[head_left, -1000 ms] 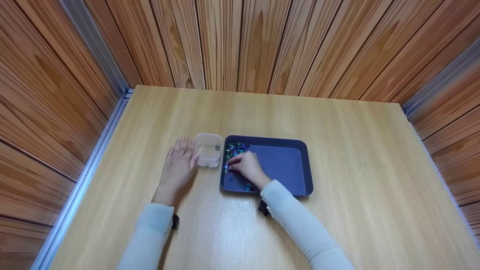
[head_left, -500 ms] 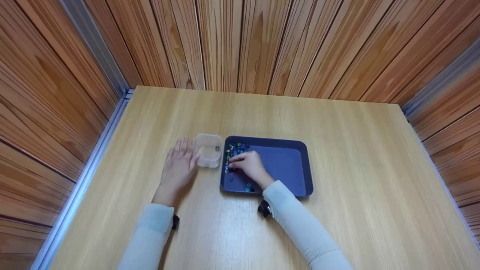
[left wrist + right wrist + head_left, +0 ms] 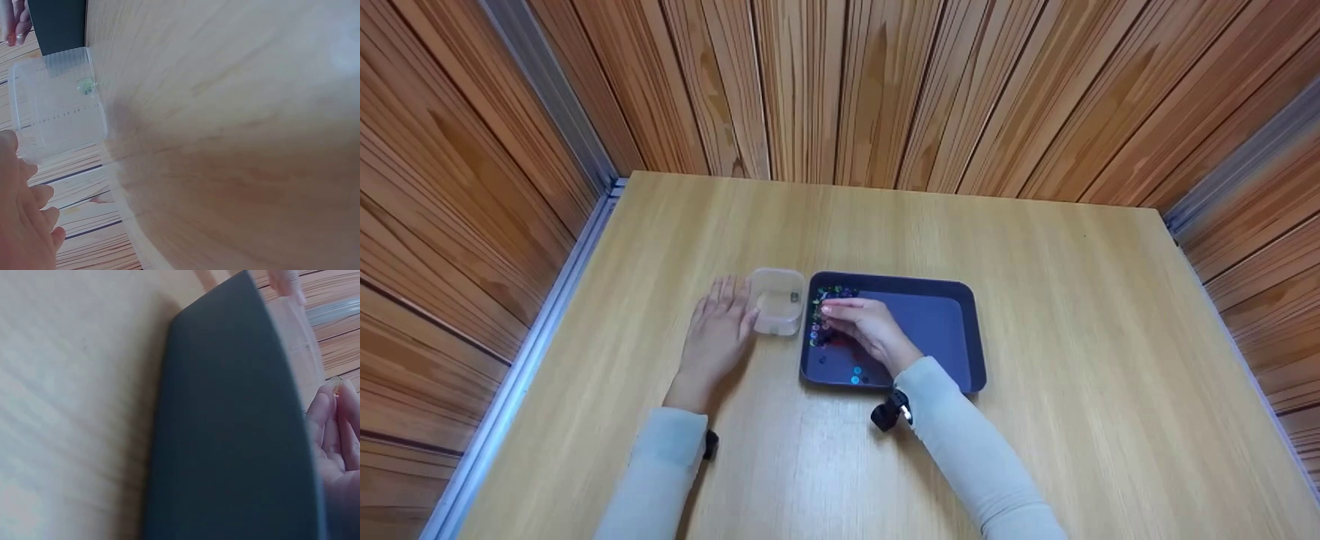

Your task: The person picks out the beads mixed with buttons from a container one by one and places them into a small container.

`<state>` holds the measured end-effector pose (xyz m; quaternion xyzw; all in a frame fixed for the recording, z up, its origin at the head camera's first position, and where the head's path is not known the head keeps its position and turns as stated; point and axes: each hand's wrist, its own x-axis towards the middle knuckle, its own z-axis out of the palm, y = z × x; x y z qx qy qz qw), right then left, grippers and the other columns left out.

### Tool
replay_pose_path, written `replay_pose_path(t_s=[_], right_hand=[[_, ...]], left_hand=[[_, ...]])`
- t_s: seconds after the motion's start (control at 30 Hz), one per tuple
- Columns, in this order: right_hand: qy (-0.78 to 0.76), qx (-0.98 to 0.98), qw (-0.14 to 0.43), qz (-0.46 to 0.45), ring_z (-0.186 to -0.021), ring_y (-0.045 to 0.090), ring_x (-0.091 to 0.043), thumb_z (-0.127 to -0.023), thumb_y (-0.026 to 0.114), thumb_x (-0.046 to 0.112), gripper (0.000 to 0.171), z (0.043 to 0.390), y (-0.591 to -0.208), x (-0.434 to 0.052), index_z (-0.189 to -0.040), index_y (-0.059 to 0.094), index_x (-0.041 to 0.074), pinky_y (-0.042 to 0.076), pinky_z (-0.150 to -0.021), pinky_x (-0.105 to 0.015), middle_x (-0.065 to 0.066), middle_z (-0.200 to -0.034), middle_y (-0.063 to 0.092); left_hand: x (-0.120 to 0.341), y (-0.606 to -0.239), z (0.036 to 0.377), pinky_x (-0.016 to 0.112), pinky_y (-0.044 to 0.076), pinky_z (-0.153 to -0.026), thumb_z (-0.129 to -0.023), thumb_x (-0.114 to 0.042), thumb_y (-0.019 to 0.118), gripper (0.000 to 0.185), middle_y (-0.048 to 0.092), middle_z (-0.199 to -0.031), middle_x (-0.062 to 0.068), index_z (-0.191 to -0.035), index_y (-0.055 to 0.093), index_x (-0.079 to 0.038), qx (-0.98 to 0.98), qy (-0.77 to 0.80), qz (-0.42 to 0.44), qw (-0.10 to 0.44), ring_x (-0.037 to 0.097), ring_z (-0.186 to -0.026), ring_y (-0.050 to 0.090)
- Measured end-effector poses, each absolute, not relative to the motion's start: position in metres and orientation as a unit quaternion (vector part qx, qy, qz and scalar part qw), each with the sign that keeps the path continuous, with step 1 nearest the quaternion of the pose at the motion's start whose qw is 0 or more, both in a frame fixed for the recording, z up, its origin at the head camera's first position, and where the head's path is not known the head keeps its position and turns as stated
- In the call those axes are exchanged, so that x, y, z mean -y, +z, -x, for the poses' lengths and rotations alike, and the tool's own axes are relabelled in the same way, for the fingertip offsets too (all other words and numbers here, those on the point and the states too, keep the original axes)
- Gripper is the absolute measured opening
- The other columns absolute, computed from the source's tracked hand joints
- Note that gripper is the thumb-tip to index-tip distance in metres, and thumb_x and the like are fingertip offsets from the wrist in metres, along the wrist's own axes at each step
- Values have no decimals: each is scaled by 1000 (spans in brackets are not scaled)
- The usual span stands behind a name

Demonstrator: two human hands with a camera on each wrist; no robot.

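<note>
Resting flat on the bench (image 3: 1035,300), the left hand (image 3: 718,330) is lying with its fingers straight and spread, its thumb side touching the near wall of the clear plastic box (image 3: 777,300), seemingly steadying it so it stays put just beside the dark tray (image 3: 960,360). One small bead (image 3: 85,85) is sitting inside the box. The right hand (image 3: 866,326) is hovering over the tray's left end, above the heap of coloured beads (image 3: 826,296), fingers curled and fingertips pressed together; something small and amber is showing at a fingertip in the right wrist view, but whether a bead is being pinched I cannot tell
</note>
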<state>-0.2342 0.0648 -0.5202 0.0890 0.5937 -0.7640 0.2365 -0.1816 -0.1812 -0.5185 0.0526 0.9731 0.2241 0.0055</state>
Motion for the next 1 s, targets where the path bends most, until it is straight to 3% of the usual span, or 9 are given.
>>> replay_pose_path(t_s=[0.33, 0.57, 0.8, 1.0], right_hand=[[-774, -575, 248, -92, -86, 73, -12, -93, 64, -2, 25, 235, -505, -60, -117, 68, -6, 60, -84, -24, -6, -95, 77], [-766, -588, 250, -72, -84, 73, -11, -93, 64, -2, 24, 237, -497, -53, -116, 68, -8, 60, -85, -24, -3, -89, 77], [-731, -639, 234, -61, -87, 74, -11, -89, 71, 0, 28, 241, -487, -40, -116, 69, -7, 52, -104, -40, -8, -97, 77], [-679, -705, 204, -29, -93, 76, -18, -88, 75, 6, 26, 244, -477, -28, -111, 73, -5, 52, -104, -45, -15, -105, 77]], left_hand=[[180, -519, 182, 56, 10, -126, -108, -41, 31, 61, 14, -167, 16, -160, 18, -11, -973, 226, -46, 10, 36, -156, 5], [180, -520, 182, 55, 11, -126, -108, -39, 32, 61, 16, -166, 17, -159, 19, -8, -973, 225, -48, 6, 36, -156, 7], [180, -520, 182, 55, 12, -126, -108, -39, 33, 61, 18, -165, 18, -159, 20, -7, -973, 223, -52, -6, 37, -155, 10], [180, -521, 182, 54, 12, -126, -107, -40, 33, 62, 20, -165, 19, -158, 21, -6, -974, 217, -56, -13, 38, -155, 13]])
